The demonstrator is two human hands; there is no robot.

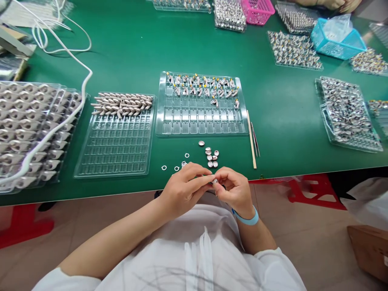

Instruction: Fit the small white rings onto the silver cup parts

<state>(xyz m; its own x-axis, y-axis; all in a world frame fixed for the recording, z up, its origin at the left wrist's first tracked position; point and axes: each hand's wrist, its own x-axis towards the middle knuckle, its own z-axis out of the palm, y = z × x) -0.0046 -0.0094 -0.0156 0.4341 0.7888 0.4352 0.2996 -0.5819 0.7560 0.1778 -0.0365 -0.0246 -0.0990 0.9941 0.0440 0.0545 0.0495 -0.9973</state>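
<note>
My left hand (184, 188) and my right hand (233, 190) meet at the near edge of the green table (136, 52), fingers pinched together on a small silvery part (214, 181) held between them. Just beyond my fingers lie several small round metal caps (211, 157) and a few thin white rings (176, 165). Behind those sits a clear tray (201, 121) with small grey parts in its top rows. A blue band is on my right wrist.
A clear tray (117, 141) with grey pieces stands left of centre. A full tray (30, 129) with a white cable (81, 85) over it is at far left. A wooden stick and tweezers (253, 139) lie right. Filled trays (348, 113), a pink basket (257, 10) and a blue basket (336, 38) stand at the back right.
</note>
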